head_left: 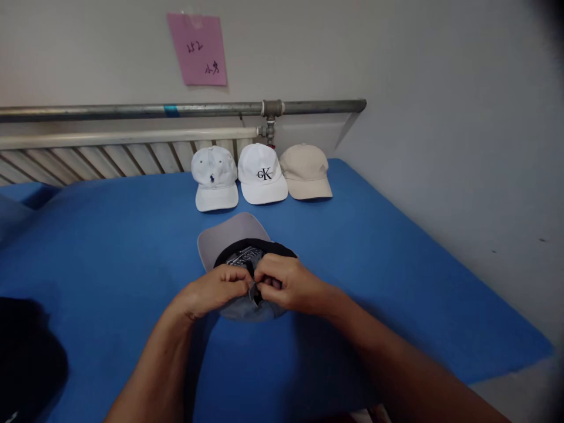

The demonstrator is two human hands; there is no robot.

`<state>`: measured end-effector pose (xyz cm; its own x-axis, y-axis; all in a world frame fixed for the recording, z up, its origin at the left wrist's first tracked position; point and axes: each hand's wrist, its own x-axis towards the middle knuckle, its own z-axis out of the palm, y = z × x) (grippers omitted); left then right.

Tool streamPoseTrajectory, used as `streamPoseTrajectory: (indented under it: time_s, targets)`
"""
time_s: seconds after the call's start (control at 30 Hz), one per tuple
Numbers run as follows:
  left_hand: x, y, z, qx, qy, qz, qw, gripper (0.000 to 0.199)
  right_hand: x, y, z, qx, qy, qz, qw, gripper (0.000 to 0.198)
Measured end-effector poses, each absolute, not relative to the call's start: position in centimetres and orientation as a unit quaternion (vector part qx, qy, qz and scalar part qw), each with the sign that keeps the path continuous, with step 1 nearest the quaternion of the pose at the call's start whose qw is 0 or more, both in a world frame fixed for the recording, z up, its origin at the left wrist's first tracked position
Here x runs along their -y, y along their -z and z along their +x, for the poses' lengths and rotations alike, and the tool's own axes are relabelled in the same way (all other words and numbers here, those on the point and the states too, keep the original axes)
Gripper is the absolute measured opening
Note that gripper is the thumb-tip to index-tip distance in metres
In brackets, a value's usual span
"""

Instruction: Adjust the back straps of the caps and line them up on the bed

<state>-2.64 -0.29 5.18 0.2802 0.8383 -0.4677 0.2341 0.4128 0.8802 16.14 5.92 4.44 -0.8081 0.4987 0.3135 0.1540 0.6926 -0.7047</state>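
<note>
A grey baseball cap point(233, 232) lies with its inside facing me and its brim pointing away to the left on the blue surface. Its dark sweatband and printed lining show. At the cap's back opening, my left hand point(220, 289) pinches the adjuster strap from the left. From the right, my right hand point(291, 282) pinches the same strap, thumb and forefinger close to the left fingertips. The strap's end and any buckle are mostly hidden by the fingers.
Behind stand a white cap with a small emblem point(214, 176), a white CK cap point(263, 176) and a beige cap point(306, 170). A radiator point(110, 161) and metal pipe point(123, 113) run along the wall. A black object point(30, 358) lies at left on the blue-covered table point(132, 235).
</note>
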Motion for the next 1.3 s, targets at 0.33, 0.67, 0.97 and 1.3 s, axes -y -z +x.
streamPoseTrajectory:
  time_s: [0.33,0.67,0.97,1.3]
  targets:
    - [0.3,-5.0,-2.5,-0.563,-0.203,0.531,0.6,0.017,-6.0,-4.2,16.2,0.911,-0.327,-0.162,0.192,0.01]
    - [0.2,-4.8,-2.7,-0.578,-0.215,0.542,0.571,0.02,-5.4,-2.8,15.6,0.928,-0.247,-0.181,0.214,0.011]
    - [0.2,-5.2,-3.2,-0.563,-0.209,0.538,0.591,0.02,-6.0,-3.3,15.8,0.903,-0.325,-0.183,0.215,0.011]
    - [0.4,-5.1,-3.3,-0.569,-0.263,0.499,0.598,0.022,-5.4,-3.4,15.3,0.753,-0.533,-0.324,0.21,0.007]
